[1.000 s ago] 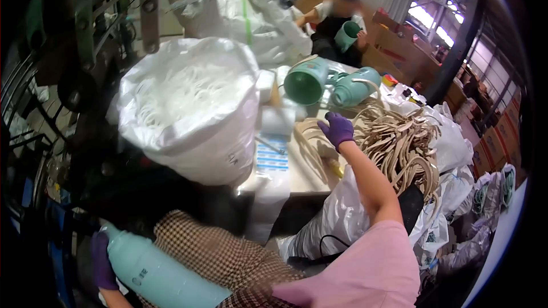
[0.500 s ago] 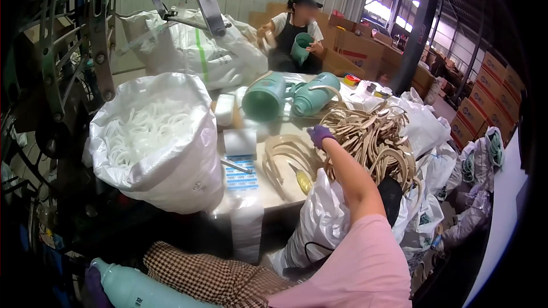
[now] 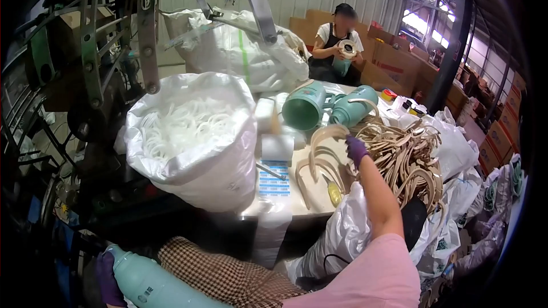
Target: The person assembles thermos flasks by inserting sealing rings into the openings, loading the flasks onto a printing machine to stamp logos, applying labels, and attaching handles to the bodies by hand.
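Right of the white sack, a beige strap is pinched by the right hand's fingers, best held untangled; before the sack, a teal bottle is clasped by the left hand's.

I note a smooth, softly glossy green flask; shiny white plastic on the sack; matt beige straps; woven checked cloth trousers; a dull-finished metal bar; the tabletop, poorly seen, apparently smooth.
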Available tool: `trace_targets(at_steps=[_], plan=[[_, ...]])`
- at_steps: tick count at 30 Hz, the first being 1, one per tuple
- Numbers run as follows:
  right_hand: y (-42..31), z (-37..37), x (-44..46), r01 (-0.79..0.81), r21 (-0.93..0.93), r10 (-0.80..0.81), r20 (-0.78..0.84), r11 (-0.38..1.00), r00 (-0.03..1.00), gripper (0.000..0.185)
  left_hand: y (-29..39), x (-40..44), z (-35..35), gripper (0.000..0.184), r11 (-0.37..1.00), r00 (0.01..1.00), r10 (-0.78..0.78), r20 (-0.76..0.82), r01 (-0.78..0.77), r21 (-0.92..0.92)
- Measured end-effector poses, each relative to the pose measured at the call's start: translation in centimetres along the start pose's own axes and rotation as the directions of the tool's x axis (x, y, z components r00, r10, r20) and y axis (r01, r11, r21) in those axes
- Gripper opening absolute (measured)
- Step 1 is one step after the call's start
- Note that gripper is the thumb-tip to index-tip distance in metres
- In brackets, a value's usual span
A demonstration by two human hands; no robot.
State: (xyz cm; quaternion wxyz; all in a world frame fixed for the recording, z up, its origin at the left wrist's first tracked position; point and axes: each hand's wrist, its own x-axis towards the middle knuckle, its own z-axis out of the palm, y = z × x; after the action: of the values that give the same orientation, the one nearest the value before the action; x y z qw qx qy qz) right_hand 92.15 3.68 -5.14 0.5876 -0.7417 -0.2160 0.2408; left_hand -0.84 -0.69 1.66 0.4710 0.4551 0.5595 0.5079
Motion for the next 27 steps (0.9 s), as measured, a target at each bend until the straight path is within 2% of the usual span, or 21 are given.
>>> trace_targets(at_steps=[1, 3, 4, 6, 8, 9, 10, 12, 13, 14, 15, 16, 17, 19, 20, 21, 22, 23, 24, 25, 27], plan=[[-1.1, -1.3, -1.5, 0.019, 0.225, -0.054, 0.148, 0.974, 0.987, 0.029, 0.6, -0.1, 0.4, 0.051, 0.999, 0.999, 0.021, -0.026, -0.02, 0.044], [-5.0, -0.3, -6.6, 0.009, 0.519, -0.107, 0.16, 0.855, 0.981, 0.017, 0.5, 0.0, 1.0, 0.049, 0.99, 0.994, 0.068, -0.084, -0.056, 0.128], [-6.3, 0.4, -8.5, 0.127, 0.467, -0.2, 0.111, 0.875, 0.974, 0.016, -0.4, 0.5, 0.6, 0.047, 0.993, 0.991, 0.072, -0.116, -0.059, 0.106], [-8.6, 1.6, -11.4, 0.364, 0.343, -0.397, 0.029, 0.866, 0.917, 0.014, 0.4, 0.2, 1.8, 0.045, 0.998, 0.99, 0.053, -0.132, -0.049, 0.032], [-9.4, 2.8, -13.4, 0.442, -0.062, -0.441, 0.032, 0.895, 0.897, 0.016, 1.8, 0.1, 1.8, 0.045, 0.999, 1.0, 0.029, 0.011, -0.029, -0.018], [-9.5, 3.3, -14.1, 0.455, -0.263, -0.461, 0.042, 0.85, 0.886, 0.017, 0.4, 0.5, 1.3, 0.05, 0.998, 0.995, 0.042, -0.091, -0.038, 0.046], [-9.0, 3.4, -13.6, 0.475, -0.573, -0.539, 0.067, 0.668, 0.839, 0.018, 0.5, 0.2, 1.3, 0.051, 0.995, 0.996, 0.064, -0.063, -0.059, 0.082], [-9.2, 3.1, -12.7, 0.567, -0.675, -0.766, 0.003, 0.473, 0.643, 0.016, 1.1, 0.0, 0.7, 0.058, 0.988, 1.0, 0.017, -0.008, -0.016, 0.156], [-10.3, 4.1, -12.9, 0.597, -0.717, -0.86, -0.006, 0.36, 0.511, 0.015, 0.0, 0.7, -0.7, 0.046, 0.96, 0.978, 0.173, 0.12, -0.194, 0.203], [-11.2, 4.7, -13.5, 0.681, -0.606, -0.886, -0.092, 0.412, 0.454, 0.018, -1.7, 0.9, -1.5, 0.044, 0.99, 0.98, 0.142, 0.137, -0.144, 0.006], [-13.6, 6.8, -17.3, 0.793, -0.27, -0.838, -0.177, 0.546, 0.516, 0.022, -2.0, 0.6, -1.9, 0.042, 0.977, 0.983, 0.115, 0.14, -0.087, -0.193], [-16.3, 9.4, -22.3, 0.806, 0.117, -0.788, -0.17, 0.58, 0.591, 0.026, -0.7, -0.6, -1.1, 0.047, 0.987, 0.987, 0.072, 0.147, -0.049, -0.155], [-18.3, 12.3, -28.1, 0.741, 0.378, -0.778, -0.079, 0.555, 0.624, 0.031, -0.6, -0.9, -1.0, 0.044, 0.972, 0.96, 0.228, 0.161, -0.233, 0.012], [-20.1, 17.5, -39.3, 0.662, 0.589, -0.852, 0.093, 0.464, 0.515, 0.033, -0.1, -1.7, -0.7, 0.037, 0.758, 0.833, 0.523, 0.178, -0.551, 0.35], [-18.8, 20.0, -43.4, 0.465, 0.654, -0.785, 0.356, 0.597, 0.506, 0.027, 0.7, -1.8, 0.0, 0.028, 0.6, 0.732, 0.653, 0.193, -0.656, 0.458], [-18.1, 22.7, -46.9, 0.14, 0.688, -0.664, 0.594, 0.712, 0.454, 0.024, 3.1, -2.8, 1.7, 0.022, 0.684, 0.775, 0.617, 0.136, -0.614, 0.393], [-17.5, 25.4, -50.3, -0.179, 0.58, -0.493, 0.788, 0.794, 0.368, 0.022, 2.6, -2.8, 1.8, 0.026, 0.78, 0.835, 0.54, 0.108, -0.544, 0.309], [-16.8, 28.3, -51.8, -0.351, 0.499, -0.425, 0.864, 0.792, 0.269, 0.022, 2.0, -2.7, 2.0, 0.033, 0.861, 0.887, 0.456, 0.078, -0.461, 0.215], [-16.1, 31.3, -53.4, -0.501, 0.383, -0.349, 0.922, 0.776, 0.164, 0.021, 1.5, -2.5, 2.1, 0.04, 0.921, 0.929, 0.368, 0.047, -0.371, 0.118], [-15.1, 33.5, -54.1, -0.433, 0.393, -0.379, 0.917, 0.811, 0.122, 0.023, 1.0, -2.5, 1.3, 0.048, 0.944, 0.943, 0.329, 0.045, -0.33, 0.011], [-15.2, 35.6, -55.5, -0.606, 0.178, -0.205, 0.978, 0.776, 0.024, 0.033, 1.1, -3.0, 0.1, 0.06, 0.926, 0.952, 0.29, 0.096, -0.254, -0.281]])
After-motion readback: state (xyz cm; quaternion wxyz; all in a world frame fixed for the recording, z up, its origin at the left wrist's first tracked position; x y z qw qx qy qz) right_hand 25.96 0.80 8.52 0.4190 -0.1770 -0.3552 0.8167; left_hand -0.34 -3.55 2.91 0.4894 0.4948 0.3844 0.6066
